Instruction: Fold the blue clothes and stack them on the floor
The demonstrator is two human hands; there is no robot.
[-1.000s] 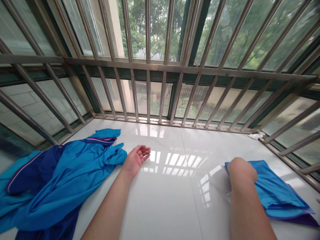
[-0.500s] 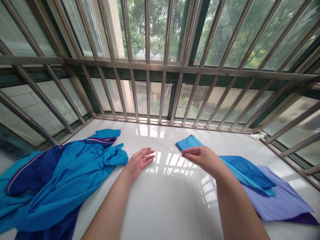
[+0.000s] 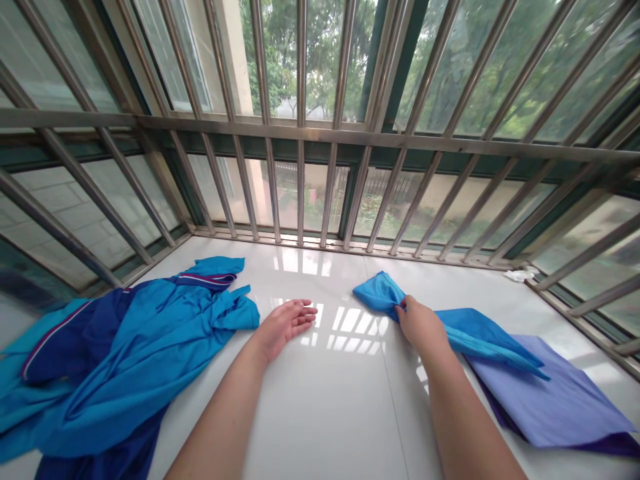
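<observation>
My right hand [image 3: 419, 323] grips a bright blue cloth [image 3: 465, 331] at its bunched left end, stretching it out over the white tiled ledge [image 3: 330, 393]. The cloth trails back to the right across a flat lavender and purple piece [image 3: 555, 393]. My left hand [image 3: 286, 321] lies on the ledge, fingers loosely apart and holding nothing, just right of a heap of blue and navy garments [image 3: 115, 360] with a red-striped collar.
Steel window bars [image 3: 320, 133] fence the ledge at the back and on both sides. A small crumpled white scrap [image 3: 520, 273] lies in the far right corner by the bars.
My right hand has lifted the blue cloth off the folded pile at the right, carried its end leftward and gathered it in its grip. The lavender piece below is uncovered. My left hand barely moved.
</observation>
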